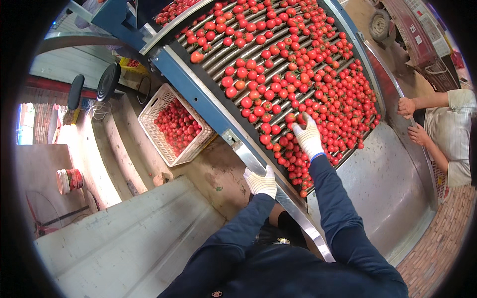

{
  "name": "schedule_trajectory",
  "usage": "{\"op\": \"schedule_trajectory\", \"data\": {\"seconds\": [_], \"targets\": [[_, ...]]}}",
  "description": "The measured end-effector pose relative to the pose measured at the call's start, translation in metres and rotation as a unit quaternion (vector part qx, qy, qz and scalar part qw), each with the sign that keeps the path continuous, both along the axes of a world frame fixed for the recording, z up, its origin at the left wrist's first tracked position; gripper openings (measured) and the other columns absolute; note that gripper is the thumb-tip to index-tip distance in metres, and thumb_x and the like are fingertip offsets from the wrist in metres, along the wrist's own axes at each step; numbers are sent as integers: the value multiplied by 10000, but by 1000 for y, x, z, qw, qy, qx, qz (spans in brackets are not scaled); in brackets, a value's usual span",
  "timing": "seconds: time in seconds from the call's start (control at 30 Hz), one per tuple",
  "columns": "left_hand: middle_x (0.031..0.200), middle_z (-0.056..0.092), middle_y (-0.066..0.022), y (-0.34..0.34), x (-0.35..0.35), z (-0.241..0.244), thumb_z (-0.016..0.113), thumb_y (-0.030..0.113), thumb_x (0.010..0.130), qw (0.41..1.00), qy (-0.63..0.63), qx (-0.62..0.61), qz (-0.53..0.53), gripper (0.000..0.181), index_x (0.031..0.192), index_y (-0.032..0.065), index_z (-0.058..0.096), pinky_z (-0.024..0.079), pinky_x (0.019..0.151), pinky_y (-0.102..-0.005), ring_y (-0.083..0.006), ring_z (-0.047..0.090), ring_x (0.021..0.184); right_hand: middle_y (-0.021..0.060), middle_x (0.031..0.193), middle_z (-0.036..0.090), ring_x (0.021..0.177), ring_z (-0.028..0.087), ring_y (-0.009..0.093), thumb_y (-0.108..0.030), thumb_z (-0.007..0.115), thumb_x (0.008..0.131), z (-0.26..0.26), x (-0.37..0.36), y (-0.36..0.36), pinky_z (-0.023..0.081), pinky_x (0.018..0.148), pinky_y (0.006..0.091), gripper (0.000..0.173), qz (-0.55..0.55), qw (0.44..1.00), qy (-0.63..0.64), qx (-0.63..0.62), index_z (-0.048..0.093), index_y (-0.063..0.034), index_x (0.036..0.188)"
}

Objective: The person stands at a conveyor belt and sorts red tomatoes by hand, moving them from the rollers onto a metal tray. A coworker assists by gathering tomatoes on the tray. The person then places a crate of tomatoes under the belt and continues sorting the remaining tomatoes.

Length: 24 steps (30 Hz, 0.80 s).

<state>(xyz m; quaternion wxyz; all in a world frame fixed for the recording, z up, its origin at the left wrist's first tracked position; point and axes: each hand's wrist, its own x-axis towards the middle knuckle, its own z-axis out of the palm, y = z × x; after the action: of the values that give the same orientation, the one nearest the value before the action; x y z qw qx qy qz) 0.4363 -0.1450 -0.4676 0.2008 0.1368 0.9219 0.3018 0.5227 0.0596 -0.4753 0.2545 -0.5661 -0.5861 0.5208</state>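
Many red tomatoes (335, 108) lie on the metal rollers (223, 56) of a sorting conveyor, packed densest toward its right and lower end. My right hand (309, 139), in a striped white knit glove, reaches over the rollers. Between its thumb and forefinger is a tomato (301, 119); other tomatoes touch or surround the hand. My left hand (262, 182), gloved alike, grips the shiny metal side rail (251, 162) along the conveyor's near-left edge. Its thumb lies over the rail, and part of its fingers is hidden.
Below the conveyor's left side stands a pale plastic crate (171, 158) holding tomatoes. A smooth metal chute (376, 186) adjoins the lower end of the rollers. Across it, another person's hands (411, 121) rest on the far rail. Concrete steps (119, 149) and a bucket (69, 180) are at left.
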Motion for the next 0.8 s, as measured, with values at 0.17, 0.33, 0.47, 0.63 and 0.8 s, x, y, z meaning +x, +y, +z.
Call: {"op": "schedule_trajectory", "data": {"seconds": [0.17,0.33,0.47,0.63,0.8], "targets": [[1336,515,-274,-20,-19,-6,860,373,745,989,-97,89,-70,908,1395,-81,417,400,1104,-434,-374,519,1255,227,1264,648,1133,648,323,-230,656,933,8,34,-87,497,1002,388,460,1,997,-73,-16,589,-13,1333],[881,695,-75,-65,-76,10,693,222,973,943,-202,26,-263,241,1051,0,639,520,701,-305,-139,602,737,240,1214,667,1133,631,391,-346,550,976,35,127,-213,478,1000,444,423,21,965,-223,-133,653,-30,1239],[824,625,12,-72,-98,32,673,141,978,918,-281,56,-275,126,967,16,665,501,677,-253,-41,545,753,208,1186,681,1113,626,396,-389,484,1003,27,191,-300,474,988,467,423,-82,920,-354,-144,679,-56,1176],[977,708,-155,0,-71,73,676,146,917,840,-26,138,-524,156,1044,56,695,549,823,-368,-320,697,895,160,1205,677,1120,630,357,-379,400,1022,9,202,-316,485,982,461,421,-106,887,-421,-158,647,-96,1212],[967,701,-160,55,-52,41,658,158,913,766,73,125,-626,144,1032,84,692,544,814,-435,-357,680,903,149,1209,679,1112,639,354,-368,406,1014,20,201,-307,493,971,468,398,-117,893,-406,-152,636,-128,1234]]}}
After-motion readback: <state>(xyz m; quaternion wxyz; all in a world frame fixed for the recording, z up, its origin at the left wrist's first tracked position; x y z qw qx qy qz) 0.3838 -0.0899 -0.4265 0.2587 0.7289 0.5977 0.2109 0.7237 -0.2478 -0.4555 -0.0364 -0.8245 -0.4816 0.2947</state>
